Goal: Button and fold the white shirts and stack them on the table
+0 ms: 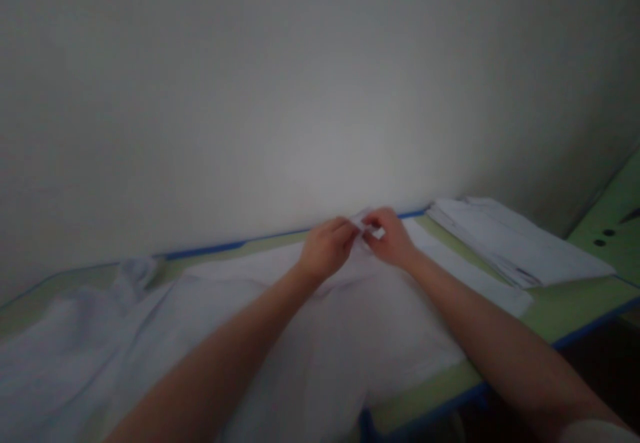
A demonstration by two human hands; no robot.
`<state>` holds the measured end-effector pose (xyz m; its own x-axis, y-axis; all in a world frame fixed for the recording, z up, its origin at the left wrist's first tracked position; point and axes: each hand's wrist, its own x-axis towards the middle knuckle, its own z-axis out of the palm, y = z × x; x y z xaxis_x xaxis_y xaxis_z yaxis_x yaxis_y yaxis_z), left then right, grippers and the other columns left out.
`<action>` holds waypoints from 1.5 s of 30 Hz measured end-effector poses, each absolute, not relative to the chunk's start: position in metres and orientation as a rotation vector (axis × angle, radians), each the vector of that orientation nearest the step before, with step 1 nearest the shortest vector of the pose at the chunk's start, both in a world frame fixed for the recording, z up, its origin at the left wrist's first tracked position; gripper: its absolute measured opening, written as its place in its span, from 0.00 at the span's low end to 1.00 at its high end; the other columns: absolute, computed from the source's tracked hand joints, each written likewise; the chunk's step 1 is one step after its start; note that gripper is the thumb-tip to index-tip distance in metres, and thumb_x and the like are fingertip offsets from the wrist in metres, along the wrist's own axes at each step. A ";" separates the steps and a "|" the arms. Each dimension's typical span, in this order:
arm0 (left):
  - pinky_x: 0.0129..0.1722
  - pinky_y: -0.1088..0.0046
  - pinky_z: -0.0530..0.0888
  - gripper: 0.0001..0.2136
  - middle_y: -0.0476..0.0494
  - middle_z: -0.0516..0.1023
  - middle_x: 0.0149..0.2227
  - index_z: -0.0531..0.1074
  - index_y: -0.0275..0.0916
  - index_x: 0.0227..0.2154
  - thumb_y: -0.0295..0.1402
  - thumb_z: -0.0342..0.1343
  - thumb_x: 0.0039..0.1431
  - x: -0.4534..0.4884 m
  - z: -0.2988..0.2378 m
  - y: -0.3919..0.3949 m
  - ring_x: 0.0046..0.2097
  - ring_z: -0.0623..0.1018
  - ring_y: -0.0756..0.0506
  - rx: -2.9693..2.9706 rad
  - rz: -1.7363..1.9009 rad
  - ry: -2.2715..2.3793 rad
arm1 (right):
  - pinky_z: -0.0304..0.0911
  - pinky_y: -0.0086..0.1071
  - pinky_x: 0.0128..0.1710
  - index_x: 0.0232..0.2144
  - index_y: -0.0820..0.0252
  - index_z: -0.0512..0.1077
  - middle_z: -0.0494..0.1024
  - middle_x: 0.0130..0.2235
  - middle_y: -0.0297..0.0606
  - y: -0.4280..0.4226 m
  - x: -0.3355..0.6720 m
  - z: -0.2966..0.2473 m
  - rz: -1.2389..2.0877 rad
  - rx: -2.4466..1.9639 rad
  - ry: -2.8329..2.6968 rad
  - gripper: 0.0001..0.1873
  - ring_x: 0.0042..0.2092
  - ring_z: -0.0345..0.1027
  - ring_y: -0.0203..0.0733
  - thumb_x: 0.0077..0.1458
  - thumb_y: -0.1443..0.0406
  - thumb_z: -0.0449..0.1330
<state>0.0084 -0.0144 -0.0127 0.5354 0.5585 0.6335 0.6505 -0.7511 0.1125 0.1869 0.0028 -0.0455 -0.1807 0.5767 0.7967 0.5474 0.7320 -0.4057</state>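
A white garment (310, 336) lies spread over a green table with a blue edge (565, 309). At its far end, close to the wall, both my hands meet. My left hand (327, 248) is closed in a pinch on a small fold of the white cloth. My right hand (393, 236) pinches the same raised bit of fabric from the other side. The picture is dim and soft, so the fold's detail is unclear.
A stack of folded white cloth (515, 243) lies at the right on the table. More crumpled white fabric (75, 316) trails off to the left. A plain pale wall (300, 96) rises just behind. A second green surface (615, 223) with dark spots stands far right.
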 end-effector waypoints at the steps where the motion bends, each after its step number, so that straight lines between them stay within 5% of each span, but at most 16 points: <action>1: 0.41 0.73 0.68 0.10 0.43 0.75 0.37 0.73 0.39 0.36 0.30 0.46 0.60 0.008 -0.013 -0.014 0.40 0.73 0.48 -2.649 -1.023 -1.040 | 0.59 0.35 0.36 0.32 0.58 0.67 0.69 0.31 0.36 0.003 0.187 -0.046 0.041 -0.883 -1.824 0.06 0.33 0.61 0.39 0.47 0.67 0.59; 27: 0.34 0.75 0.69 0.09 0.46 0.77 0.31 0.75 0.38 0.33 0.34 0.50 0.56 0.020 -0.017 -0.007 0.33 0.73 0.49 -2.755 -1.353 -1.483 | 0.49 0.40 0.46 0.29 0.56 0.67 0.72 0.30 0.36 -0.001 0.193 -0.038 -0.328 -0.864 -2.007 0.05 0.37 0.61 0.41 0.54 0.66 0.51; 40: 0.37 0.73 0.68 0.09 0.43 0.74 0.31 0.73 0.37 0.30 0.31 0.48 0.58 0.006 -0.005 -0.009 0.35 0.73 0.47 -2.794 -0.804 -1.221 | 0.46 0.39 0.49 0.29 0.55 0.69 0.71 0.27 0.33 -0.001 0.192 -0.037 -0.309 -0.810 -2.140 0.07 0.35 0.61 0.39 0.56 0.66 0.51; 45: 0.36 0.73 0.68 0.08 0.43 0.74 0.32 0.73 0.37 0.31 0.29 0.48 0.57 0.001 0.004 -0.009 0.35 0.72 0.47 -2.826 -0.747 -1.133 | 0.50 0.41 0.46 0.26 0.57 0.68 0.70 0.29 0.36 -0.001 0.191 -0.037 -0.427 -0.900 -1.934 0.08 0.37 0.60 0.42 0.51 0.59 0.58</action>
